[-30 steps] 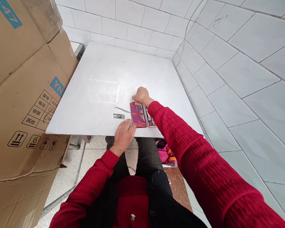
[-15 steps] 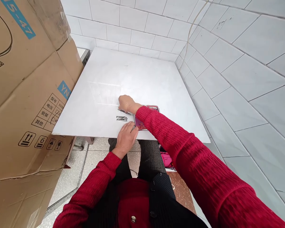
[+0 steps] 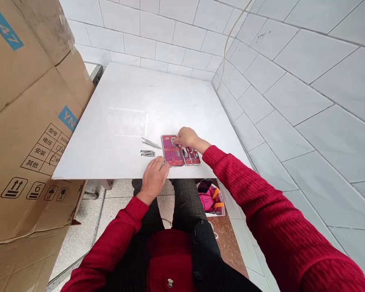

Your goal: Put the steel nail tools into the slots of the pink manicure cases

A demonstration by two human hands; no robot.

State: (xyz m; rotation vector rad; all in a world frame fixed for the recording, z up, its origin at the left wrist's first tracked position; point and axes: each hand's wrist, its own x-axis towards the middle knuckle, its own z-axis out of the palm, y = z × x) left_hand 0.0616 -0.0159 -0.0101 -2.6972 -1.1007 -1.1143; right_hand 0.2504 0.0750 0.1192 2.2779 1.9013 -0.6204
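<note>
An open manicure case (image 3: 172,157) lies near the table's front edge, its purple-and-red left half beside a right half holding small scissors (image 3: 190,161) and other metal tools. My left hand (image 3: 154,178) is at the case's near left corner, thumb and fingers gripping its edge. Over the upper middle of the case, my right hand (image 3: 187,138) has its fingers pinched together; what is between them is too small to make out. Left of the case lie nail clippers (image 3: 147,153) and slim metal tools (image 3: 151,143).
The white table (image 3: 124,89) meets tiled walls at the back and right. A tall cardboard box (image 3: 27,121) stands along the left side. Below the table on the right, a container holds a pink item (image 3: 207,201). A cable (image 3: 226,44) hangs in the corner.
My right hand has moved right, from above the slim metal tools to over the case. Those tools and the case's right half now show. My left hand keeps its place at the corner.
</note>
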